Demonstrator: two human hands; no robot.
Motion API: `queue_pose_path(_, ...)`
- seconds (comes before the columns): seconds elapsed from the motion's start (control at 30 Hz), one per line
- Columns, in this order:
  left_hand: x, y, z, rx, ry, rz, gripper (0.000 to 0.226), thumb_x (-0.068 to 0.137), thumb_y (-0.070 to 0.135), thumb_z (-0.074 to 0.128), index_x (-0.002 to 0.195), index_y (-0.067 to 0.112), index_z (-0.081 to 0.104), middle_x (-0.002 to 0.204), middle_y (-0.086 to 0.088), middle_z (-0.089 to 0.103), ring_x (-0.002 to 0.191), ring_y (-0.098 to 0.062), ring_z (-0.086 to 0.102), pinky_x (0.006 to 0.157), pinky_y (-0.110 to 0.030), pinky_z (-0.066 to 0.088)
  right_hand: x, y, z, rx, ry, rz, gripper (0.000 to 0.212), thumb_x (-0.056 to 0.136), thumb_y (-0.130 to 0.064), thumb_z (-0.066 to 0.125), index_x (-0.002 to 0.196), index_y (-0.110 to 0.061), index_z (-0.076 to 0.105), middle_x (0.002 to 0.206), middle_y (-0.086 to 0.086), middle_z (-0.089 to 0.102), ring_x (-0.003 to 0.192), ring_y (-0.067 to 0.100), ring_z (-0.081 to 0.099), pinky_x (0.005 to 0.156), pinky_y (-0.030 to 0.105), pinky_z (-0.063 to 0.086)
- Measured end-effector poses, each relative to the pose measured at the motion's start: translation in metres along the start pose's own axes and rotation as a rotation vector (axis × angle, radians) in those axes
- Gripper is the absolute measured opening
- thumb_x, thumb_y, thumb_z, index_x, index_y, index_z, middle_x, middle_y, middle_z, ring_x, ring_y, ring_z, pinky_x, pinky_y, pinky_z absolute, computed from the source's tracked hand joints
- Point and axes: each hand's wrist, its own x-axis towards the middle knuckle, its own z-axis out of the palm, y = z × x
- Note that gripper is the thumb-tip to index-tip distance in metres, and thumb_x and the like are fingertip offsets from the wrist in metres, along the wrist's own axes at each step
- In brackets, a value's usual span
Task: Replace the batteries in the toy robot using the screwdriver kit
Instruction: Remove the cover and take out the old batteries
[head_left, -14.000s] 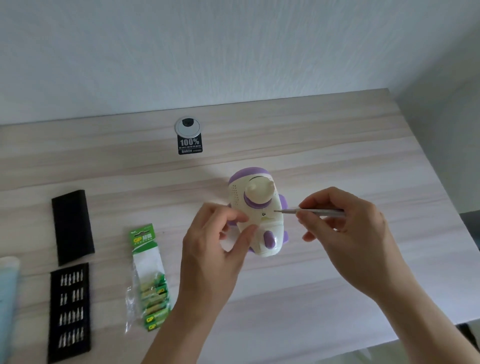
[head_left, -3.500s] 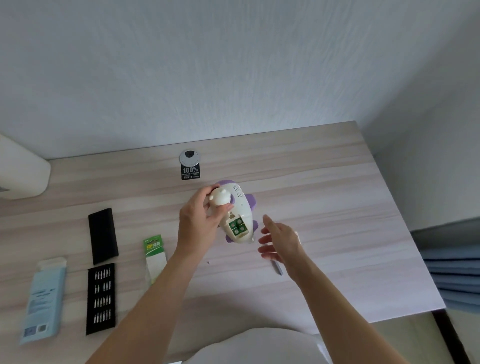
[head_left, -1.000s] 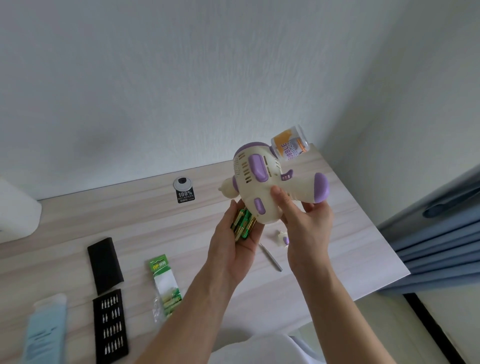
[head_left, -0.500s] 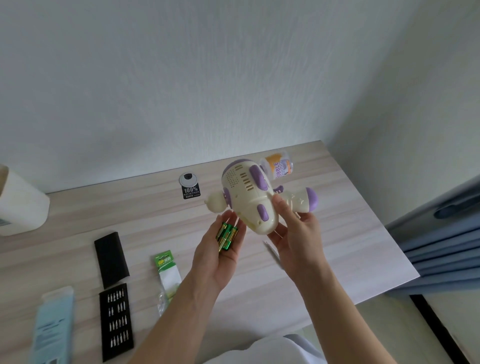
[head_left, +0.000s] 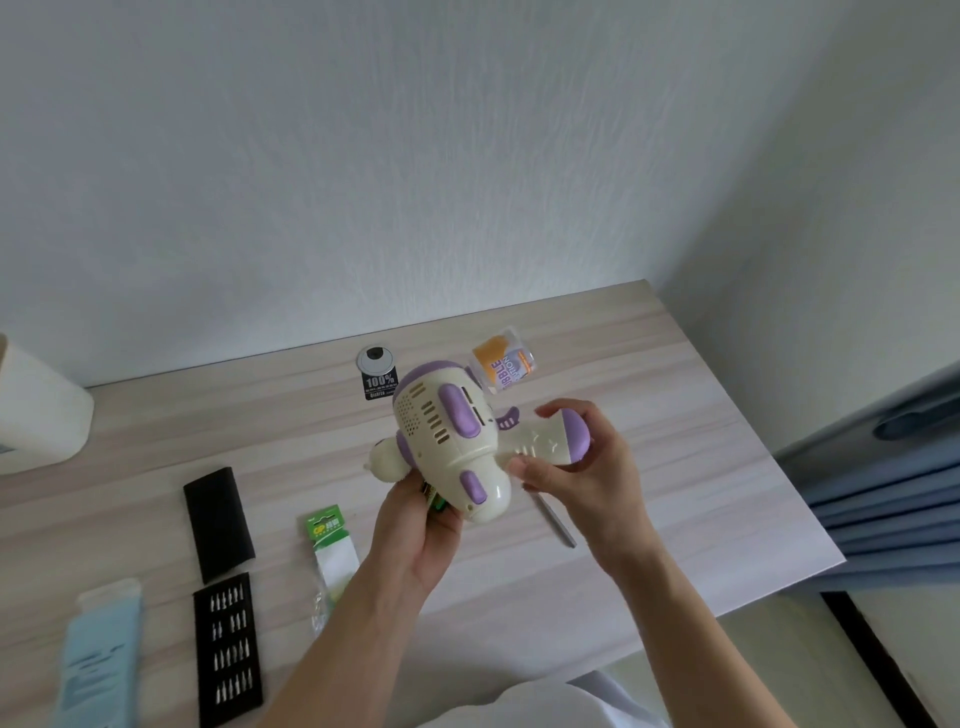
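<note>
I hold the cream and purple toy robot above the table. My right hand grips its handle with the purple end; an orange-labelled bottle sticks out of its far side. My left hand cups under the toy's body, with green batteries partly showing between palm and toy. The thin grey screwdriver lies on the table beneath my right hand. The green battery pack lies left of my left wrist. The black bit tray lies at the front left.
A black lid lies behind the bit tray. A pale blue package is at the front left edge. A white cylinder stands at the far left. A round cable grommet with a black sticker is near the wall.
I have lowered the toy slightly and tipped it. My right hand has shifted from the body onto the handle. My left hand has moved up under the toy, half hiding the batteries.
</note>
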Motion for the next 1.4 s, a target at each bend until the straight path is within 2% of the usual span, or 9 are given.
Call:
queue_pose_path(0.13,0.004,0.004,-0.008,0.003,0.050,-0.011,0.034,0.110,0.013,0.036,0.117,0.015,0.069,0.111,-0.008,0.072,0.092,-0.018,0.072,0.069,-0.030,0.062,0.008,-0.009,-0.011,-0.259,-0.075,-0.062,0.042,0.062,-0.014,0.093,0.092,-0.018,0.064,0.083,0.001,0.067,0.066,0.023,0.063,0.056,0.037,0.058)
queue_pose_path(0.3,0.000,0.010,-0.008,0.036,0.094,-0.001,0.031,0.107,0.025,0.045,0.126,0.010,0.064,0.119,-0.012,0.069,0.102,-0.021,0.069,0.083,-0.034,0.060,0.016,-0.018,-0.018,-0.642,-0.174,-0.254,0.039,0.067,-0.032,0.091,0.102,-0.034,0.072,0.086,-0.014,0.067,0.073,0.013,0.059,0.065,0.026,0.051)
queue_pose_path(0.37,-0.001,0.011,-0.007,0.030,0.119,0.011,0.034,0.105,0.024,0.050,0.133,0.006,0.059,0.127,-0.015,0.066,0.112,-0.024,0.064,0.088,-0.037,0.058,0.020,-0.020,-0.020,-0.779,-0.230,-0.297,0.041,0.070,-0.043,0.085,0.108,-0.039,0.072,0.088,-0.013,0.065,0.073,0.014,0.055,0.065,0.031,0.050)
queue_pose_path(0.53,-0.001,0.013,-0.013,0.022,0.176,0.042,0.027,0.100,0.012,0.056,0.124,0.003,0.063,0.114,-0.015,0.070,0.093,-0.019,0.072,0.073,-0.031,0.062,0.030,-0.015,-0.024,-1.104,-0.272,-0.393,0.048,0.065,-0.039,0.087,0.110,-0.034,0.071,0.084,-0.019,0.066,0.090,0.014,0.055,0.075,0.036,0.049)
queue_pose_path(0.63,-0.002,0.013,-0.016,0.070,0.226,0.063,0.018,0.098,0.010,0.058,0.111,0.003,0.069,0.102,-0.012,0.073,0.087,-0.017,0.072,0.070,-0.029,0.062,0.035,0.004,-0.023,-1.122,-0.289,-0.270,0.050,0.067,-0.033,0.088,0.112,-0.033,0.067,0.086,-0.017,0.066,0.087,0.018,0.058,0.071,0.030,0.042)
queue_pose_path(0.73,-0.004,0.012,-0.017,0.061,0.280,0.057,0.018,0.098,0.014,0.059,0.100,0.000,0.071,0.096,-0.012,0.076,0.085,-0.018,0.075,0.068,-0.028,0.062,0.035,0.034,-0.021,-1.041,-0.286,-0.166,0.032,0.071,-0.037,0.084,0.098,-0.033,0.067,0.080,-0.015,0.070,0.073,0.016,0.062,0.064,0.031,0.047)
queue_pose_path(0.83,-0.001,0.010,-0.019,0.049,0.317,0.042,0.021,0.098,0.015,0.059,0.104,-0.003,0.070,0.099,-0.016,0.076,0.086,-0.021,0.076,0.071,-0.030,0.063,0.030,0.069,-0.020,-0.840,-0.257,-0.022,0.030,0.069,-0.045,0.081,0.065,-0.031,0.054,0.054,-0.012,0.053,0.051,0.011,0.041,0.052,0.026,0.036)
queue_pose_path(1.0,0.007,0.001,-0.026,0.076,0.394,0.012,0.024,0.098,0.014,0.059,0.106,-0.007,0.068,0.104,-0.019,0.075,0.096,-0.027,0.074,0.081,-0.034,0.062,0.024,0.121,-0.013,-0.415,-0.187,0.229,0.015,0.072,-0.015,0.084,0.076,-0.011,0.070,0.065,0.013,0.069,0.061,0.013,0.061,0.068,0.044,0.057)
queue_pose_path(1.4,0.014,-0.024,-0.053,0.138,0.451,-0.037,0.022,0.099,0.012,0.057,0.104,-0.005,0.069,0.099,-0.015,0.075,0.087,-0.024,0.074,0.081,-0.033,0.061,0.026,0.172,-0.011,-0.191,-0.124,0.274,0.023,0.076,0.004,0.080,0.077,-0.017,0.074,0.072,-0.006,0.074,0.074,0.002,0.067,0.070,0.016,0.051)
